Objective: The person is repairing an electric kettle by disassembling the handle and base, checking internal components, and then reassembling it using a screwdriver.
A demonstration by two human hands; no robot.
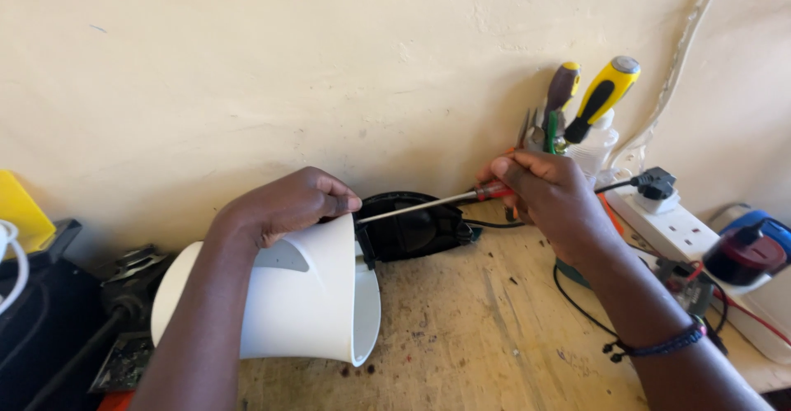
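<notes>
Head view: white kettle body [288, 304] lies on its side on the wooden surface [494, 337], near its front edge. Left hand [284, 205] clamps the kettle's upper rim. Right hand [548, 193] fists a red-handled screwdriver [437, 203], tip at the rim. Black base [420, 230] behind, by the wall; power strip [684, 230] at right edge.

The left hand [284, 205] grips the top edge of a white kettle body [288, 296] lying on its side on the wooden surface [494, 329]. The right hand [548, 193], at three o'clock from the left, holds a red-handled screwdriver [428, 203] whose shaft points toward nine o'clock at the kettle's rim. A black base [420, 230] lies behind it. At one o'clock, yellow-handled screwdrivers [601, 98] stand against the wall.
</notes>
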